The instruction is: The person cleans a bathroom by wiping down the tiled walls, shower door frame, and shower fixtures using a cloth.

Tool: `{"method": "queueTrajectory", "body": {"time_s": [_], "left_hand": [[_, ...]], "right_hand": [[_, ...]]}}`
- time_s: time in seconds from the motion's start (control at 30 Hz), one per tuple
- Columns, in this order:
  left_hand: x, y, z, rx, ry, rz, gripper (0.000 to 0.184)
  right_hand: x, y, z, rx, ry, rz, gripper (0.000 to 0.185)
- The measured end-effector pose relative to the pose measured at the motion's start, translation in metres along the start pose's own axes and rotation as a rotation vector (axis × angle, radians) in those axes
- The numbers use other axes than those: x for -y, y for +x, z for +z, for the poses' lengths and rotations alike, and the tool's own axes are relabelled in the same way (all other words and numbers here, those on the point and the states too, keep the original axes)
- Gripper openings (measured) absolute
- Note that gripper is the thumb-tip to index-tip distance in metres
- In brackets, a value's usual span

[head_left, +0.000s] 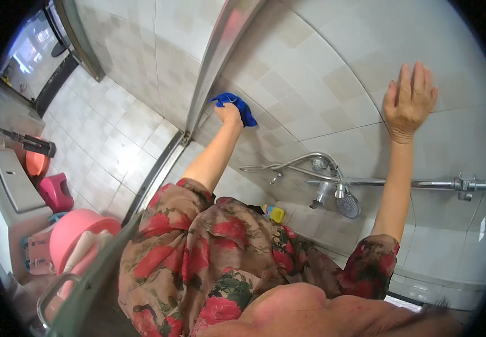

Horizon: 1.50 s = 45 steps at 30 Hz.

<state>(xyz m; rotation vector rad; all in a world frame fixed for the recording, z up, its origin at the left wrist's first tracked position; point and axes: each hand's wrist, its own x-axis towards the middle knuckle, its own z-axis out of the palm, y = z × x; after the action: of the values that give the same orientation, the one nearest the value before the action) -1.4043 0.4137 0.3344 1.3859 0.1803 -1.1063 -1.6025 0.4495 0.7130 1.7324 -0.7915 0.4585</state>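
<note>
My left hand [230, 114] is closed on a blue cloth [244, 110], which lies against the tiled wall [299, 78] beside the metal door frame [206, 67]. Flat on the same wall, further right, rests my right hand [410, 104], its fingers stretched out and nothing held. Between and below the two hands are a shower head [348, 206] and its coiled metal hose [299, 163], mounted at a chrome bar [423, 184].
A yellow-green bottle [274, 214] stands low near the wall. Beyond the glass panel's edge [94, 278] at left are a pink basin [77, 233], a magenta stool [56, 192], an orange basin [37, 163] and a white cabinet [15, 180].
</note>
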Motion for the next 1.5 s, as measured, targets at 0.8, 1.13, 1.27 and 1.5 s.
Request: {"method": "queueTrajectory", "body": {"time_s": [0.8,1.13,1.27,1.5], "left_hand": [[-0.201,-0.104,-0.017,0.708,-0.255,0.827,0.062],[-0.151,-0.083,-0.044,0.703,-0.165,0.368,0.046],[-0.137,-0.079,-0.051,0.753,-0.240,0.367,0.044],[-0.257,-0.144,-0.018,0.603,-0.194,1.304,0.058]], "right_hand": [[0.206,0.118,0.081,-0.454,0.710,0.488,0.055],[0.330,0.009,0.108,-0.203,1.012,0.464,0.033],[0.314,0.001,0.097,-0.053,1.353,0.507,0.038],[0.166,0.160,0.040,-0.686,0.784,0.034,0.024]]}}
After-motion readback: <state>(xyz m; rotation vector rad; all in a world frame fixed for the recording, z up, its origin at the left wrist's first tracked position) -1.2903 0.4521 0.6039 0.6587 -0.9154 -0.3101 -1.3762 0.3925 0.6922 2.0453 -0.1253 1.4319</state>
